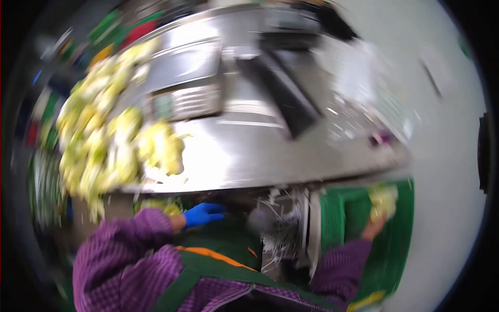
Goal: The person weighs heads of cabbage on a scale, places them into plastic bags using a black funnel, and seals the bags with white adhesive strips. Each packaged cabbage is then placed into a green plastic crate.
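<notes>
My right hand (375, 226) reaches out to the right over a green plastic crate (340, 216), closed round the base of a small pale yellow-green napa cabbage (383, 200). The cabbage is blurred, inside the crate's outline. In a blue glove, my left hand (204, 214) is in front of my green apron (223, 242), just below the table's near edge. Its fingers are stretched out and nothing shows in them. Several napa cabbages (125, 156) lie heaped on the left of the metal table (249, 156).
Behind the cabbages stands a scale (184, 78) with a keypad and display. A black flat-sided object (288, 96) lies mid-table, with clear plastic bags (351, 73) to its right. Beneath the table edge, a container of white shreds (283, 221) adjoins the green crate.
</notes>
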`<action>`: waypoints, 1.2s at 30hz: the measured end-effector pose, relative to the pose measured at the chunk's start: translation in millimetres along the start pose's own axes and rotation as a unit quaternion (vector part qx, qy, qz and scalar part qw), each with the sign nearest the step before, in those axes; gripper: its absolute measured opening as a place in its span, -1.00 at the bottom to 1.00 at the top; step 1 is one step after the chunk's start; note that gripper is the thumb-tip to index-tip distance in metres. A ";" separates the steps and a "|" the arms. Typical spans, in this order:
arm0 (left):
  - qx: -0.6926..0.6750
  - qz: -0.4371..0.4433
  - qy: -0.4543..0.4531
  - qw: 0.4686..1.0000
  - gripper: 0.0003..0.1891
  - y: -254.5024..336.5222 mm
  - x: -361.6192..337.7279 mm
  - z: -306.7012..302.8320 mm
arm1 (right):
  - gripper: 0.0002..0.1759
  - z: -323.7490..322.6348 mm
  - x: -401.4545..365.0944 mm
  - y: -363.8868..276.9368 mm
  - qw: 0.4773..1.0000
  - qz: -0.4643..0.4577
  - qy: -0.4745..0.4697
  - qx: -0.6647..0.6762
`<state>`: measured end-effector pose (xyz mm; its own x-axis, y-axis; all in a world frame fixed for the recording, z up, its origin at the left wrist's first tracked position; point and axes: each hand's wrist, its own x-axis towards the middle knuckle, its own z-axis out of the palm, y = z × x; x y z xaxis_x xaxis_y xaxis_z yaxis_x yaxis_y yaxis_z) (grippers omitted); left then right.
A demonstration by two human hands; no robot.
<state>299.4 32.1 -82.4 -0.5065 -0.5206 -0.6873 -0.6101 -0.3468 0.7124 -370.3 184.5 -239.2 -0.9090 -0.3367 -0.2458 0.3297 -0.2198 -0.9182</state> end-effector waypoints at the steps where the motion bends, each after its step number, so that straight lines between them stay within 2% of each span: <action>1: 0.049 0.020 0.012 0.999 -0.55 -19.5 2.0 1.5 | -0.40 8.3 -0.4 2.3 0.998 0.055 -0.033 -0.009; 2: 0.080 0.029 0.029 0.996 -0.53 -29.1 4.1 3.9 | -0.32 -1.6 13.7 11.6 0.984 0.094 -0.052 -0.143; 3: 0.085 0.025 0.039 0.995 -0.53 -26.4 2.6 7.0 | -0.22 -11.2 33.4 21.6 0.975 0.154 -0.038 -0.153; 4: 0.094 0.022 0.040 0.995 -0.53 -22.2 2.0 8.0 | -0.16 -4.7 19.6 6.5 0.958 0.151 -0.058 -0.236; 5: 0.080 0.010 0.062 0.995 -0.53 -23.6 3.3 8.6 | -0.26 -0.9 15.3 -0.2 0.949 0.117 -0.069 -0.283; 6: 0.071 0.020 0.041 0.996 -0.54 -28.1 7.1 10.0 | -0.40 -42.6 61.1 20.0 0.916 -0.034 -0.142 -0.373; 7: 0.063 0.033 0.017 0.997 -0.56 -29.2 10.0 7.5 | -0.45 -13.9 39.1 -5.7 0.865 -0.136 -0.049 -0.480; 8: 0.051 0.033 0.030 0.998 -0.56 -27.6 12.9 1.9 | -0.50 41.8 -2.5 -33.0 0.809 -0.247 0.050 -0.531; 9: 0.064 0.072 0.040 0.995 -0.58 -25.1 14.5 -3.9 | -0.55 89.6 -36.0 -55.5 0.768 -0.351 0.111 -0.525; 10: 0.076 0.109 0.050 0.990 -0.59 -22.7 14.9 -10.2 | -0.60 130.8 -58.0 -73.5 0.744 -0.435 0.130 -0.490; 11: 0.065 0.109 0.061 0.990 -0.59 -17.9 13.6 -17.5 | -0.65 173.2 -81.4 -87.0 0.741 -0.487 0.107 -0.450; 12: 0.037 0.109 0.104 0.988 -0.61 -12.0 10.4 -26.7 | -0.65 205.0 -86.2 -85.3 0.740 -0.494 0.093 -0.447; 13: 0.010 0.109 0.145 0.983 -0.63 -9.6 7.3 -36.9 | -0.62 232.3 -91.4 -83.0 0.795 -0.417 -0.041 -0.438; 14: -0.037 0.138 0.170 0.975 -0.66 -12.9 5.7 -48.9 | -0.59 262.9 -99.4 -78.2 0.827 -0.328 -0.172 -0.422; 15: 0.006 0.181 0.250 0.951 -0.67 -9.1 -3.6 -63.6 | -0.56 304.0 -132.9 -65.0 0.837 -0.285 -0.249 -0.394; 17: -0.008 0.161 0.358 0.920 -0.68 -16.3 -20.5 -102.8 | -0.47 348.3 -121.7 -1.9 0.770 -0.288 -0.442 -0.360; 18: -0.049 0.110 0.405 0.906 -0.62 -17.7 -33.7 -124.1 | -0.42 397.6 -198.9 -3.6 0.768 -0.218 -0.419 -0.433; 19: 0.146 0.126 0.522 0.831 -0.49 -40.3 -36.7 -149.1 | -0.45 425.4 -235.4 5.5 0.734 -0.200 -0.454 -0.464; 20: 0.174 0.115 0.573 0.793 -0.32 -60.9 -41.8 -174.0 | -0.48 445.3 -255.9 16.2 0.697 -0.183 -0.487 -0.493; 21: 0.253 0.018 0.605 0.755 -0.15 -61.4 -61.7 -197.9 | -0.48 452.6 -253.8 29.8 0.692 -0.186 -0.497 -0.489; 23: 0.276 -0.159 0.618 0.719 0.13 -81.6 -83.6 -234.1 | -0.49 463.0 -240.3 53.3 0.536 -0.360 -0.562 -0.518; 26: 0.197 -0.235 0.572 0.761 0.19 -113.7 -105.4 -267.1 | -0.53 475.8 -291.5 5.0 0.516 -0.337 -0.568 -0.545; 27: 0.190 -0.235 0.572 0.763 0.19 -119.8 -108.9 -272.3 | -0.53 485.4 -322.2 -25.5 0.491 -0.221 -0.595 -0.596; 28: 0.167 -0.239 0.568 0.770 0.18 -124.3 -110.1 -276.1 | -0.56 487.1 -336.3 -46.0 0.415 -0.171 -0.609 -0.654; 29: 0.145 -0.241 0.563 0.777 0.18 -126.8 -108.9 -280.6 | -0.56 483.4 -349.0 -53.1 0.411 -0.174 -0.605 -0.659; 31: 0.108 -0.245 0.557 0.786 0.16 -126.2 -112.9 -287.4 | -0.60 476.6 -375.9 -63.4 0.481 -0.105 -0.598 -0.633; 32: 0.012 -0.189 0.576 0.796 0.13 -132.6 -115.7 -288.2 | -0.60 480.3 -393.4 -61.2 0.479 -0.107 -0.595 -0.637; 34: -0.147 -0.082 0.582 0.796 0.03 -124.1 -123.7 -289.0 | -0.58 505.2 -439.3 -43.2 0.581 -0.094 -0.607 -0.534; 35: -0.150 -0.079 0.578 0.798 0.03 -116.2 -126.0 -288.4 | -0.53 515.9 -454.5 -25.6 0.601 -0.033 -0.631 -0.490; 36: -0.258 0.039 0.520 0.813 -0.02 -108.5 -125.4 -288.6 | -0.43 526.5 -477.0 -2.7 0.639 0.036 -0.640 -0.425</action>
<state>605.0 -90.2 -32.5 0.4225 -0.8417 -0.3361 -0.1290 -0.4229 0.8969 196.8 -136.4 44.2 0.2337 -0.9101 -0.3421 -0.3938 0.2331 -0.8891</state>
